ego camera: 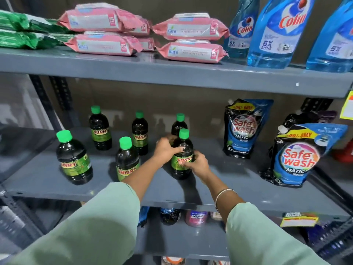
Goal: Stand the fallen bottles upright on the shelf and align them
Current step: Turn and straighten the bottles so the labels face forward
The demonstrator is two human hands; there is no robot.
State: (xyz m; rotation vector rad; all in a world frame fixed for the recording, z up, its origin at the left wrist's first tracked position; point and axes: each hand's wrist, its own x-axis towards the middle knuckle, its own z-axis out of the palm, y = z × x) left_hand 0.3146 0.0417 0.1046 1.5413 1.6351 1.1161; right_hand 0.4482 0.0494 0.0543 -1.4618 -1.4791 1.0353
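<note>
Several dark bottles with green caps and green "Sunny" labels stand upright on the grey middle shelf (pixel 47 180). One bottle (pixel 182 150) stands at the front right of the group, and both hands grip it. My left hand (pixel 166 149) wraps its left side and shoulder. My right hand (pixel 196 164) holds its lower right side over the label. Another bottle (pixel 178 124) stands just behind it. The front row also holds a bottle (pixel 73 157) at the left and a bottle (pixel 127 159) in the middle. Two more bottles (pixel 100 129) (pixel 140 133) stand in the back row.
Blue and black Safe Wash pouches (pixel 244 129) (pixel 298 155) stand on the same shelf to the right. The upper shelf carries pink wipes packs (pixel 191 39), green packs (pixel 24 33) and blue Colin bottles (pixel 277 31). More products sit on the lower shelf (pixel 194 219).
</note>
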